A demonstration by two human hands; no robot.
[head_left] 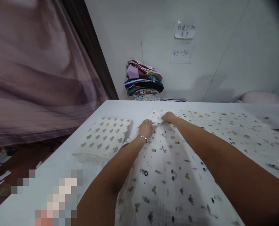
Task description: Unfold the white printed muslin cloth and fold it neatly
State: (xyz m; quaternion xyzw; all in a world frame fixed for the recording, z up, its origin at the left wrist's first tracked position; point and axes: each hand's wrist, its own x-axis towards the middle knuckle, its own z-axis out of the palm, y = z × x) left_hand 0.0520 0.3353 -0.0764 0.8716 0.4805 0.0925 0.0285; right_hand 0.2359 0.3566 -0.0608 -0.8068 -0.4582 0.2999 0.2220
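Ahead, a white printed cloth (177, 175) is spread across a white bench (120, 106), and both arms are stretched out over it. Its far corner is pinched by the right hand (169, 117), the fingers closed on the folded edge. The left hand (146, 128), ringed by a bracelet (142, 137), is pressed on the cloth just beside it, seemingly curled, though its grip cannot be told. A folded cloth with grey hearts (104, 136) is laid left. Stacked clothes (144, 80) are piled against the wall.
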